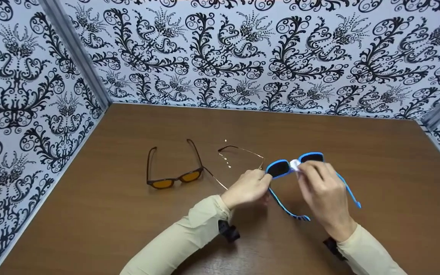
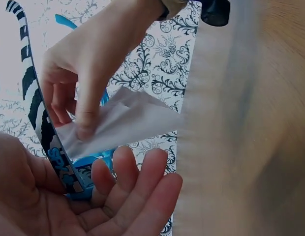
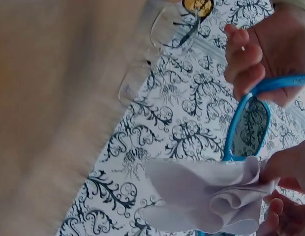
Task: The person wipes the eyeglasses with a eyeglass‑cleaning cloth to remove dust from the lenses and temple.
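Note:
Blue-framed sunglasses (image 1: 278,168) with dark lenses are held up over the table. My left hand (image 1: 247,186) grips them at the left corner, beside the hinge. One temple (image 2: 34,93), striped black and white like a zebra on its inner side, rises from the left palm in the left wrist view. My right hand (image 1: 324,191) pinches a pale cleaning cloth (image 3: 206,196) at the bridge, between the two lenses. Folds of the cloth hang loose in the right wrist view and cover part of the frame there.
Dark-framed glasses with orange lenses (image 1: 162,184) lie on the brown table (image 1: 109,214), to the left. Thin wire-framed glasses with clear lenses (image 3: 174,27) lie beside them, partly hidden behind my left hand in the head view. Patterned walls (image 1: 227,57) border the table.

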The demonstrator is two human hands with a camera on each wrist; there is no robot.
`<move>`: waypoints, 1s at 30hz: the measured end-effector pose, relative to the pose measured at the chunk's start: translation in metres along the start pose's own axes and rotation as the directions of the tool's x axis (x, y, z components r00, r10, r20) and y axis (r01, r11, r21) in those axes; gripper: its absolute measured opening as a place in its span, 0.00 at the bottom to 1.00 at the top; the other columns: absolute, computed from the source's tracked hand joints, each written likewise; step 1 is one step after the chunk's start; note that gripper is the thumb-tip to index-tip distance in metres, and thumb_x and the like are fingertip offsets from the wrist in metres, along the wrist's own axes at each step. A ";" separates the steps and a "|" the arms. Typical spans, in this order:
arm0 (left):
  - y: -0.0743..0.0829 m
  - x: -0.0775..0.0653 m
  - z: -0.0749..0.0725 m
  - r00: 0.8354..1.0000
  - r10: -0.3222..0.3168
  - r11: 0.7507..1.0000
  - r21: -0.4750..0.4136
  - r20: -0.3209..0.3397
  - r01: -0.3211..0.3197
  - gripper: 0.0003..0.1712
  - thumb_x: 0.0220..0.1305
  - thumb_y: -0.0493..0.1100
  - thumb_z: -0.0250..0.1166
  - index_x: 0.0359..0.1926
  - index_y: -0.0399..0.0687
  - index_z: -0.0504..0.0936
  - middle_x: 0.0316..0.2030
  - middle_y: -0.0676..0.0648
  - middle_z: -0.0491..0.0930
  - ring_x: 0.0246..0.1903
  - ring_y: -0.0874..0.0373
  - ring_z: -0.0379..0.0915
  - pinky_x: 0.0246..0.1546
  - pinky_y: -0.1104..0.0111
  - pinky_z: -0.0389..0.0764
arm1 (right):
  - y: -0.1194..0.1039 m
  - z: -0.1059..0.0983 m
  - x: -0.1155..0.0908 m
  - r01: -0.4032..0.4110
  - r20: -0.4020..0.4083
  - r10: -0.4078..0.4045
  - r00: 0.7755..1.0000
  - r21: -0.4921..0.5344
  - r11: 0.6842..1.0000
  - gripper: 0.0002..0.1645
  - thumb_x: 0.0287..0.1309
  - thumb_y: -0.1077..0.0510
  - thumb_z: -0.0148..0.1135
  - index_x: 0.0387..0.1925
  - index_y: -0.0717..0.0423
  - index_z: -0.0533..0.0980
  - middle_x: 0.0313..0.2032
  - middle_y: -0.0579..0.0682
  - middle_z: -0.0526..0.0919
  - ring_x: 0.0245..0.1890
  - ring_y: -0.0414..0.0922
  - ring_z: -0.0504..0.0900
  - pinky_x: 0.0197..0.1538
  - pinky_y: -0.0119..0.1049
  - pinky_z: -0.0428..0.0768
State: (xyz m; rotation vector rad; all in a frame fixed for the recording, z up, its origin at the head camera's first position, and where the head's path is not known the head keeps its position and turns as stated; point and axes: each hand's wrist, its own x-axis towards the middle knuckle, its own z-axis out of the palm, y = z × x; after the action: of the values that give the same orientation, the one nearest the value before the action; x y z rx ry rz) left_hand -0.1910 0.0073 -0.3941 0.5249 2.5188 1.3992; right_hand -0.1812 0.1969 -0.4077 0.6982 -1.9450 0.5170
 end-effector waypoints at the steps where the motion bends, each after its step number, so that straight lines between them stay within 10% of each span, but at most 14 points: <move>1: 0.000 -0.001 0.001 1.000 -0.014 1.000 -0.020 0.005 0.014 0.18 0.66 0.40 0.45 0.23 0.44 0.75 0.19 0.43 0.82 0.21 0.52 0.82 0.28 0.74 0.77 | 0.001 0.000 0.001 -0.020 -0.006 0.020 1.000 -0.011 1.000 0.05 0.53 0.68 0.61 0.34 0.64 0.79 0.33 0.56 0.79 0.28 0.53 0.77 0.29 0.44 0.77; 9: -0.002 -0.003 0.008 1.000 -0.016 1.000 -0.001 0.002 0.016 0.18 0.65 0.39 0.45 0.19 0.45 0.72 0.14 0.47 0.79 0.17 0.54 0.81 0.23 0.75 0.76 | 0.007 -0.003 0.007 -0.178 0.041 0.189 0.981 -0.190 0.965 0.06 0.54 0.70 0.61 0.36 0.65 0.77 0.33 0.61 0.78 0.26 0.57 0.79 0.22 0.52 0.78; 18: 0.001 -0.003 0.004 0.997 0.068 0.978 0.202 -0.044 -0.057 0.16 0.65 0.39 0.47 0.19 0.47 0.67 0.15 0.54 0.66 0.18 0.59 0.68 0.20 0.71 0.68 | 0.012 -0.010 0.007 -0.156 0.249 0.189 0.950 -0.146 0.977 0.11 0.43 0.72 0.69 0.27 0.58 0.78 0.23 0.51 0.79 0.20 0.51 0.75 0.21 0.45 0.73; 30: 0.006 -0.006 0.005 0.995 0.091 0.973 0.216 -0.043 -0.079 0.15 0.65 0.39 0.48 0.20 0.47 0.64 0.16 0.55 0.59 0.17 0.60 0.61 0.16 0.73 0.62 | 0.020 -0.009 0.014 -0.225 0.086 0.230 0.969 -0.062 0.972 0.08 0.51 0.74 0.61 0.35 0.66 0.76 0.34 0.61 0.78 0.23 0.51 0.77 0.20 0.45 0.75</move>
State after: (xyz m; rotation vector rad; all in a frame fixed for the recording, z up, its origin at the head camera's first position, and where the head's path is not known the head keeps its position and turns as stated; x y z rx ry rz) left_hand -0.1825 0.0117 -0.3911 0.6495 2.7375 1.1892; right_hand -0.1937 0.2135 -0.3922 0.4755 -2.1324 0.5804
